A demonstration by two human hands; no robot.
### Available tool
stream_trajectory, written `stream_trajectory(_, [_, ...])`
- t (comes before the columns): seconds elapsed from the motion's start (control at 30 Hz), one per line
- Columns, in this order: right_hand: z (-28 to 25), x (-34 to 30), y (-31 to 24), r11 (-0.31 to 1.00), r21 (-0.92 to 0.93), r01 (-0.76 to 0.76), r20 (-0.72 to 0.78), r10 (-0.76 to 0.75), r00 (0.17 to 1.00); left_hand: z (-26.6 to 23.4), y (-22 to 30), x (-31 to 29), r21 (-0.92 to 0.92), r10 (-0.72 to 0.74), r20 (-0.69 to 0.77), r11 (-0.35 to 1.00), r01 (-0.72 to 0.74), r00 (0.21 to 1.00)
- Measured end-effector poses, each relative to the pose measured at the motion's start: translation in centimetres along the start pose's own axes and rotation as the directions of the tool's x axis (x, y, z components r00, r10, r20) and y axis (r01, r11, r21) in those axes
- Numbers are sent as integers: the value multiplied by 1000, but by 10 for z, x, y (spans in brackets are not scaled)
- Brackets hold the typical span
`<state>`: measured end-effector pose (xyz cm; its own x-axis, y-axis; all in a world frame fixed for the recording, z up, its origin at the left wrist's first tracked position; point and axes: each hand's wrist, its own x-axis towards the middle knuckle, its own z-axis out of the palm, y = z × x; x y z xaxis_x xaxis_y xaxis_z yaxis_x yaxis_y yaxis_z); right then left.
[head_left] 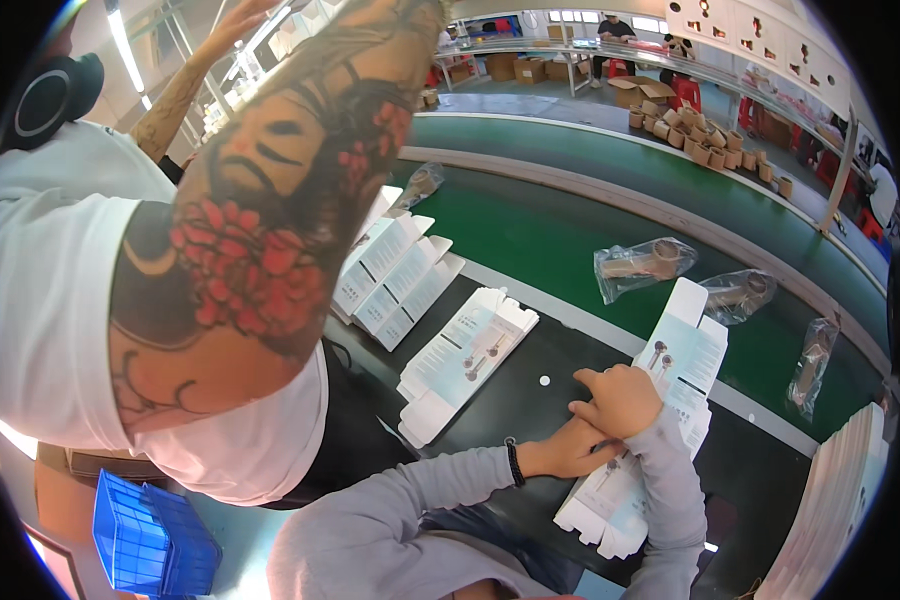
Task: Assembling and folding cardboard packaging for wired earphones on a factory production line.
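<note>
My right hand [620,401] is above a flat printed carton [680,350], its index finger stretched to the left and apart; I see nothing in it. Against its underside lies my left hand [568,448], a black bracelet at the wrist. The left fingertips are hidden where the two hands overlap, so I cannot tell whether they hold anything. Beneath my forearms and hands, another white and pale-blue flat carton [610,508] lies on the black table [500,440]. To the left of my hands is a separate flat carton [473,362] with tabs and a tool-like picture.
Beyond the table runs a green conveyor [540,240] carrying bagged brown parts [660,258]. A co-worker's tattooed arm [270,220] crosses the left side. More cartons [395,280] lie near that person. Stacked card sheets [830,490] stand at right; a blue crate [155,535] is lower left.
</note>
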<state>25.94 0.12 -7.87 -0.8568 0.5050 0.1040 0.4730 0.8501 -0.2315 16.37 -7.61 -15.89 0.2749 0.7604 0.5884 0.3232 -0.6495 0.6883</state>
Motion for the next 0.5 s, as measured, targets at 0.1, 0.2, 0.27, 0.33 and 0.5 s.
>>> stream_trajectory(0.1, [-1, 0, 0, 1000, 0, -3, 6, 3, 1000, 1, -2, -1, -4, -8, 15, 1000, 8, 1000])
stream_trajectory(0.2, [0, 0, 0, 1000, 3, -13, 26, 12, 1000, 1, -4, -3, -14, -17, 36, 1000, 17, 999])
stream_trajectory(0.27, [0, 1, -1, 1000, 7, -22, 42, 22, 999, 1, -4, -3, -38, -26, 43, 999, 28, 999])
stream_trajectory(0.33, [-1, 1, -1, 999, 14, -28, 65, 27, 998, 3, -2, -2, -81, -54, 14, 995, 55, 998])
stream_trajectory(0.5, [-4, 0, 0, 998, 52, -26, 44, 24, 999, 0, -5, -2, -62, -47, 54, 997, 50, 997])
